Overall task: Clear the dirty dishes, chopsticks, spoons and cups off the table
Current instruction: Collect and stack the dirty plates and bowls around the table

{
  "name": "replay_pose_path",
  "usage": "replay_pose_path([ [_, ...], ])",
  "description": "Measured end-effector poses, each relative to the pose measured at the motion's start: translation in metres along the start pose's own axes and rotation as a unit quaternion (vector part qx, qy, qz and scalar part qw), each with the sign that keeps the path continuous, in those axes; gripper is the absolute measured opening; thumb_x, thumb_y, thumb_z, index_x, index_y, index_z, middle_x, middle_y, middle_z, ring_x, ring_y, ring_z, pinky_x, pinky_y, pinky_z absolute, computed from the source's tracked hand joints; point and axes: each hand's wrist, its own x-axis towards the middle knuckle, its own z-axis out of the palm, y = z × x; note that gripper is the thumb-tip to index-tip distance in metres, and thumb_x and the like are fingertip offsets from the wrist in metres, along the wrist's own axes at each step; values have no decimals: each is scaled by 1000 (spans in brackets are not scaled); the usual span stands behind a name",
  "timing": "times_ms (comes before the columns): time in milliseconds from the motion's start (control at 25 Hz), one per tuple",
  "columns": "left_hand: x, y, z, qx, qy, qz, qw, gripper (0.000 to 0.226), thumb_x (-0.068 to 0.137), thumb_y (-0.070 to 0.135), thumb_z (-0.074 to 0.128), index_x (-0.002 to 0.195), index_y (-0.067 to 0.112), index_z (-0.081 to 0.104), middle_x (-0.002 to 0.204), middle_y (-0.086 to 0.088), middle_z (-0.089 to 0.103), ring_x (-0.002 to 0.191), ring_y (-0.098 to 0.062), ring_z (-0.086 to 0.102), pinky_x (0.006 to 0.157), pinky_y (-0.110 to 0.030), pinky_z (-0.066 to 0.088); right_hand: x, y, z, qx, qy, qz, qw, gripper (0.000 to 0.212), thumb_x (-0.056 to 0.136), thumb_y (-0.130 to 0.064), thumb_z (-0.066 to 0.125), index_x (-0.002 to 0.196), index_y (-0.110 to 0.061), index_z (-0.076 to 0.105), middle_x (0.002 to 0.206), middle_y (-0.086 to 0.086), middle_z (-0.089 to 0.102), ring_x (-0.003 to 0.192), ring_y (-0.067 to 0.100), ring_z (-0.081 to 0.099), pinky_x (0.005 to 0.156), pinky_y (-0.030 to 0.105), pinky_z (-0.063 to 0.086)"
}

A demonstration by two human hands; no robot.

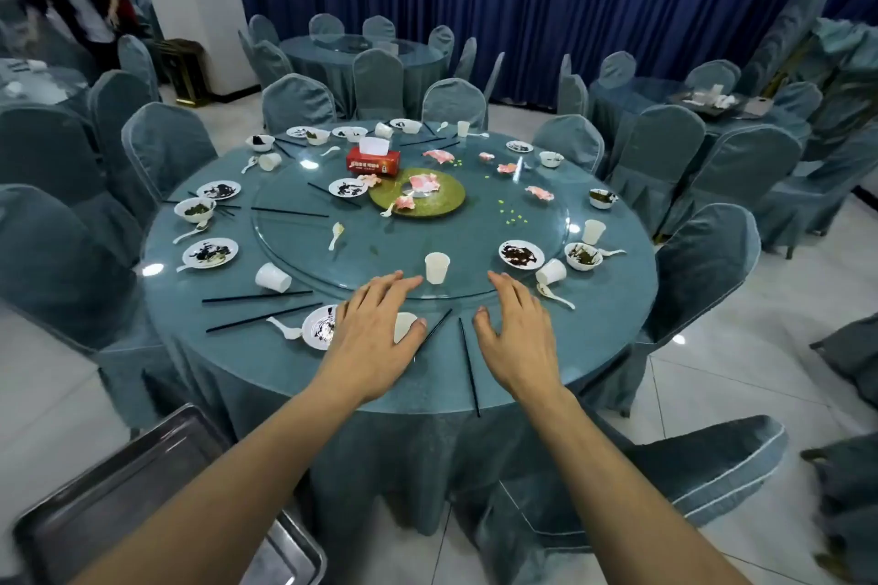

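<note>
Left hand [375, 333] and right hand [520, 340] reach over the surface's [594, 323] near edge, fingers [380, 287] straight, spread, holding nothing. The left partly hides a dirty plate [317, 328] and a cup [404, 328]; chopsticks [468, 361] lie between them. A metal tray [119, 489] sits near left.

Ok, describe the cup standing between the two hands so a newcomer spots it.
Find the big round table with its glass turntable. At the turntable's near edge, just beyond the left hand and right hand, stands a white cup. It is upright, unlike the tipped cup to its left and the tipped cup to its right.
</note>
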Motion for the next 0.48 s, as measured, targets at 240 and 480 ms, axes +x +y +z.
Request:
replay_pose_path([
  [240,-28,-27,22,11,-19,-64,998,63,89,56,37,149,37,42,156,10,38,145,-14,29,118,-40,22,-12,3,38,2,-60,-12,998,53,98,-33,52,149,-22,44,153,-2,45,137,21,43,115,38,31],
  [480,-30,-66,33,5,4,-122,993,69,85,59,34,147,33,46,148,9,46,138,-17,40,114,-42,30,-4,-3,79,3,-116,-26,993,54,99,-34,52,151,-24,42,157,-2,41,141,21,39,116,35,26],
])
